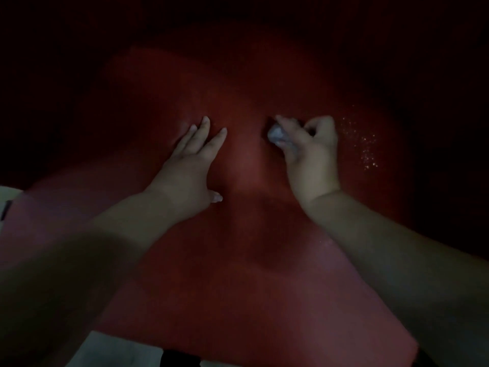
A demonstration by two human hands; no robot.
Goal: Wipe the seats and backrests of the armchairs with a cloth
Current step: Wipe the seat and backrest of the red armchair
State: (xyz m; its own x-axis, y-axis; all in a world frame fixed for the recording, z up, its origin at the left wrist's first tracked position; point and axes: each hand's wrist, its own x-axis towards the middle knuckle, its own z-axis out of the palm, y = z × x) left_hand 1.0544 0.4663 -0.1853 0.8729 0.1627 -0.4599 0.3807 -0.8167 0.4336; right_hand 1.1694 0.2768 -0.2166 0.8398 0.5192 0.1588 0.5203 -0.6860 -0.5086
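Observation:
A red armchair seat (pixel 238 274) fills the dim head view, its backrest (pixel 238 75) rising into darkness beyond. My left hand (pixel 193 165) lies flat on the cushion with straight, spread fingers near the back of the seat. To its right, my right hand (pixel 309 149) has its fingers curled round a small bunched white cloth (pixel 276 135), pressed against the red surface where seat meets backrest. Most of the cloth is hidden in the fist.
Small bright specks (pixel 365 144) glint on the red surface just right of my right hand. Pale floor (pixel 116 350) shows below the seat's front edge and at the far left. The surroundings are too dark to make out.

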